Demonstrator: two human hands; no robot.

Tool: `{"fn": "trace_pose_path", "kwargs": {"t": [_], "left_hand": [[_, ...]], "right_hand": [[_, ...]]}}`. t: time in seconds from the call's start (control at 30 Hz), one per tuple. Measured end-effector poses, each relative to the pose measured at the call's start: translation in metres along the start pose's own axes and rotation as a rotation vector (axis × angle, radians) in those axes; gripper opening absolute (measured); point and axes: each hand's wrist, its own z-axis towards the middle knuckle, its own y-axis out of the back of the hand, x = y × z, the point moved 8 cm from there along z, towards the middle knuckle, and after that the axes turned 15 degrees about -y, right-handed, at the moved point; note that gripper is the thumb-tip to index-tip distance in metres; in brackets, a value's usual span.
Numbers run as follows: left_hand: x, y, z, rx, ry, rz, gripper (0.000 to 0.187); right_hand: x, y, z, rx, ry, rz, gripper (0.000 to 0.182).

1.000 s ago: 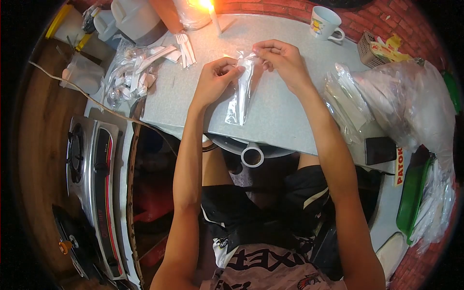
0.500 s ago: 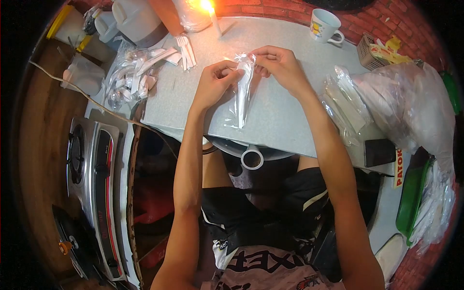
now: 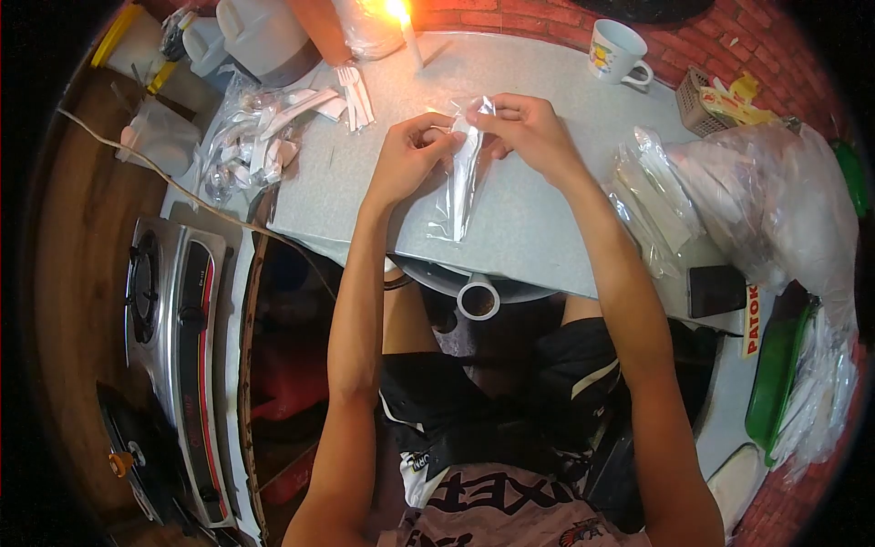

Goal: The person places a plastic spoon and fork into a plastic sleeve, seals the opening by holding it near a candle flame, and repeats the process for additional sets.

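Note:
Between my hands is a clear plastic packet of white plastic cutlery (image 3: pixel 463 182), its long end pointing down toward the table's near edge. My left hand (image 3: pixel 415 155) pinches the packet's upper left side. From the upper right, my right hand (image 3: pixel 527 130) grips the top of the plastic with thumb and fingers. Which cutlery pieces lie inside cannot be made out. A lit candle (image 3: pixel 411 44) stands upright beyond my hands. Left of it lie wrapped white plastic forks (image 3: pixel 356 96), beside a heap of wrapped cutlery (image 3: pixel 251 146).
A white mug (image 3: pixel 617 52) and a small basket (image 3: pixel 694 98) stand at the back right. Large plastic bags (image 3: pixel 747 191) and a dark box-like object (image 3: pixel 716 291) lie along the right. At left are a gas stove (image 3: pixel 169 301), a cable (image 3: pixel 196 202) and jugs (image 3: pixel 264 41).
My right hand has shifted slightly, its thumb now lying over the packet's top. The packet's upper end leans a little further right. My left hand stays nearly where it was.

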Motion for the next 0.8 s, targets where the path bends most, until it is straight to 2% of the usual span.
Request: {"fn": "trace_pose_path", "kwargs": {"t": [0.07,0.17,0.43,0.7,0.8], "left_hand": [[0.003,0.001,-0.001,0.006,0.019,-0.004,0.019],[0.003,0.005,0.001,-0.009,-0.058,-0.122,0.019],[-0.012,-0.005,-0.003,0.008,0.022,-0.062,0.028],[0.001,0.000,0.000,-0.020,-0.012,-0.130,0.021],[0.002,0.002,0.002,-0.031,-0.035,-0.112,0.020]], "right_hand": [[-0.002,-0.003,0.001,0.026,0.001,-0.040,0.031],[-0.002,-0.007,0.002,0.049,0.013,-0.068,0.029],[-0.003,-0.011,-0.001,0.032,0.015,-0.026,0.028],[-0.009,-0.010,0.005,0.115,-0.071,0.125,0.035],[-0.009,-0.011,0.006,0.145,-0.041,0.074,0.034]]}}
